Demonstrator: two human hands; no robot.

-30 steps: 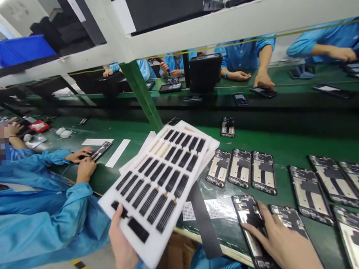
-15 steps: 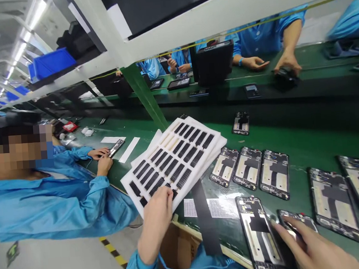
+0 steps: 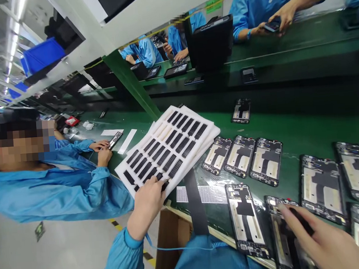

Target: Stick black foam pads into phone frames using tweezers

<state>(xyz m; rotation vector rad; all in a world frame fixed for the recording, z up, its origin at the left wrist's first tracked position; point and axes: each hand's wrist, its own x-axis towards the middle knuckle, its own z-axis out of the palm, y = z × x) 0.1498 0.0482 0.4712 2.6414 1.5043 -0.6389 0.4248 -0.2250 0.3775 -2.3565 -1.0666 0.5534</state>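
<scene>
Left hand bunched at the near edge of a white foam tray, fingers curled; cannot tell whether they pinch a part. The hand hides a piece of that edge. Tray stacked askew on a second foam tray; black strips fill most slots, a few lack them.

Right hand near right, partly closed above a phone frame, covering much of its right side. Dark slim item shows among the fingers; gripped or not, cannot tell.

Bench is crowded. Second phone frame just left of the first; row of three beyond, right beside the trays; more to the right. Black band runs over the near bench edge, across a dotted white sheet.

Green post rises behind the trays. Blue cord hangs across a cardboard box below. Co-worker's sleeve close on the left; across the bench, far right, another person's hands hold a dark phone.
</scene>
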